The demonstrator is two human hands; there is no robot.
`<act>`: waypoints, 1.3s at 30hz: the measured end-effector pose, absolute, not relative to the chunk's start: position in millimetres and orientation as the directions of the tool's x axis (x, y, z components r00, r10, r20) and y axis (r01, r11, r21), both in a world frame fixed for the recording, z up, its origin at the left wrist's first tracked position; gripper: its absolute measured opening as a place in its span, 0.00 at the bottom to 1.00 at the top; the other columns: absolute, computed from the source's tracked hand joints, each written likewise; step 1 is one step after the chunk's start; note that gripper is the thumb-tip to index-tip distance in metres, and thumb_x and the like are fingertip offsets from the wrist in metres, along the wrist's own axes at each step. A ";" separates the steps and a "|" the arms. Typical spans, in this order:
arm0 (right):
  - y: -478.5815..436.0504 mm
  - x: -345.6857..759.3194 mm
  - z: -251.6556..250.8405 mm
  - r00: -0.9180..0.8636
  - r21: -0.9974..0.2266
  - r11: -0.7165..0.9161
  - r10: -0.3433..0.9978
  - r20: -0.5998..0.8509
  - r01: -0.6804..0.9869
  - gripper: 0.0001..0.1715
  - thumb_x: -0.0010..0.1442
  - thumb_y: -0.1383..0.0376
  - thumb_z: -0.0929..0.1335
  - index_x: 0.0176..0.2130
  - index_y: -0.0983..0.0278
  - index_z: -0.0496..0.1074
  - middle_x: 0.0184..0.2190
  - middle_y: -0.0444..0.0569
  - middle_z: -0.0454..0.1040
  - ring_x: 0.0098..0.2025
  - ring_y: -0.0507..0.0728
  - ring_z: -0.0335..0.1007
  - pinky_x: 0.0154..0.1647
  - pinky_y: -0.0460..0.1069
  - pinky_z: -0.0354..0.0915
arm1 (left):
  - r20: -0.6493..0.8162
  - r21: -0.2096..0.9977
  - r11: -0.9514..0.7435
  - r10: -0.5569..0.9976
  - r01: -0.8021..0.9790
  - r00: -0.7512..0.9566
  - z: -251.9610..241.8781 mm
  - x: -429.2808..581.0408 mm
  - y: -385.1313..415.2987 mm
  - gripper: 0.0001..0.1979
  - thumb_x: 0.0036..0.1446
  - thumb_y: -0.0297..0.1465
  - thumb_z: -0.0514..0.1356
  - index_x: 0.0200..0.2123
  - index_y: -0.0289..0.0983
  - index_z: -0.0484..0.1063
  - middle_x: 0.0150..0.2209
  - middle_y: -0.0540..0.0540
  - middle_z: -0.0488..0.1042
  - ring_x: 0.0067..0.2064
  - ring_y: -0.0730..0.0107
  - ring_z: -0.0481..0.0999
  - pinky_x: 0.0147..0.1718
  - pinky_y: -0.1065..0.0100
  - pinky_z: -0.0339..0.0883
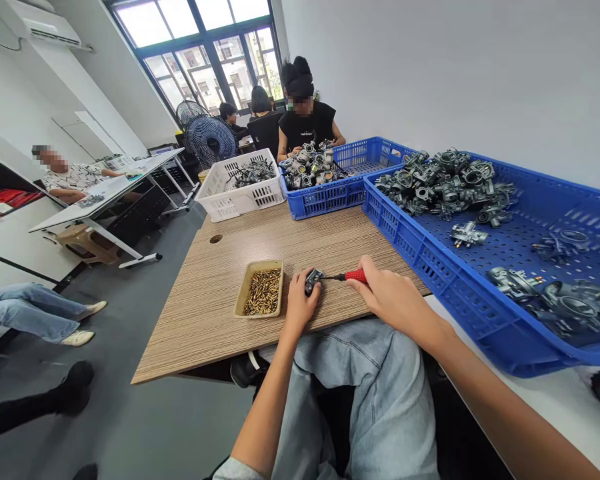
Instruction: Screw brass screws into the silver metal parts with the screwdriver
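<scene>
My left hand is closed around a small grey metal carburettor part held against the wooden table's near edge. My right hand grips a red-handled screwdriver. The screwdriver's dark shaft points left, and its tip touches the part. A small tan tray filled with brass screws lies just left of my left hand.
A large blue crate with several grey carburettor bodies stands at the right. A second blue crate and a white basket of parts stand at the far end, where a person in black sits. Other people sit at the left.
</scene>
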State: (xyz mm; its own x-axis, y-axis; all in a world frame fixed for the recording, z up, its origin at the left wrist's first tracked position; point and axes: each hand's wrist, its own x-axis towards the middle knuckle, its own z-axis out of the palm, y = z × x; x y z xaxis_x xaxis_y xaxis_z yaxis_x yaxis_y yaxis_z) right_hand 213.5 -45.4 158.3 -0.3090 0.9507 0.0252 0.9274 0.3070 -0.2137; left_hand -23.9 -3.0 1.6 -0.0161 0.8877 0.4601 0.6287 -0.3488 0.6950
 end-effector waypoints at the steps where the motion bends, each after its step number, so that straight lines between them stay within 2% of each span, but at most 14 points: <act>1: -45.1 213.8 157.9 -0.306 -0.228 0.304 0.952 0.026 0.925 0.14 0.80 0.54 0.59 0.53 0.61 0.61 0.39 0.54 0.84 0.43 0.68 0.84 0.33 0.51 0.57 | 0.459 0.696 -0.347 0.888 0.628 -0.017 1.8 -23.8 -3.1 0.21 0.71 0.33 0.60 0.65 0.43 0.70 0.59 0.39 0.75 0.63 0.53 0.74 0.66 0.51 0.66; 8: -45.3 220.8 150.0 -0.407 -0.426 0.409 0.908 0.101 0.807 0.10 0.77 0.58 0.62 0.55 0.58 0.59 0.42 0.49 0.83 0.44 0.65 0.83 0.37 0.50 0.58 | 0.454 0.699 -0.343 0.891 0.627 -0.019 2.9 -23.5 -3.2 0.21 0.70 0.32 0.60 0.65 0.42 0.70 0.59 0.38 0.75 0.63 0.53 0.74 0.66 0.50 0.66; 13: -45.8 224.0 147.6 -0.438 -0.473 0.424 0.895 0.085 0.773 0.09 0.77 0.61 0.61 0.55 0.59 0.60 0.44 0.49 0.82 0.44 0.64 0.82 0.39 0.50 0.58 | 0.453 0.694 -0.344 0.892 0.633 -0.012 3.5 -23.2 -3.3 0.21 0.70 0.32 0.60 0.65 0.42 0.70 0.60 0.38 0.75 0.63 0.53 0.74 0.66 0.50 0.66; 28: -45.5 218.7 153.5 -0.372 -0.376 0.354 0.928 0.025 0.856 0.11 0.79 0.59 0.60 0.56 0.61 0.59 0.41 0.52 0.83 0.44 0.66 0.84 0.35 0.50 0.56 | 0.452 0.693 -0.339 0.892 0.636 -0.018 1.0 -24.3 -2.9 0.22 0.70 0.32 0.60 0.66 0.44 0.69 0.60 0.39 0.74 0.63 0.53 0.74 0.66 0.51 0.66; 39: -44.3 211.8 157.2 -0.281 -0.194 0.277 0.960 0.005 0.941 0.15 0.80 0.54 0.58 0.55 0.63 0.58 0.38 0.56 0.83 0.43 0.68 0.85 0.35 0.51 0.60 | 0.461 0.692 -0.349 0.887 0.632 -0.015 0.8 -24.3 -2.4 0.22 0.69 0.31 0.60 0.65 0.42 0.70 0.59 0.38 0.75 0.63 0.52 0.74 0.66 0.50 0.66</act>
State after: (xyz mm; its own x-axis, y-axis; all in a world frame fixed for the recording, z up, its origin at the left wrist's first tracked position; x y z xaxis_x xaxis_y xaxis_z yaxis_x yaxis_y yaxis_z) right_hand 211.8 -44.3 157.2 -0.2808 0.9597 0.0053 0.9413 0.2765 -0.1935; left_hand -24.3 -2.4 0.8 -0.0149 0.8872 0.4611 0.6323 -0.3488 0.6917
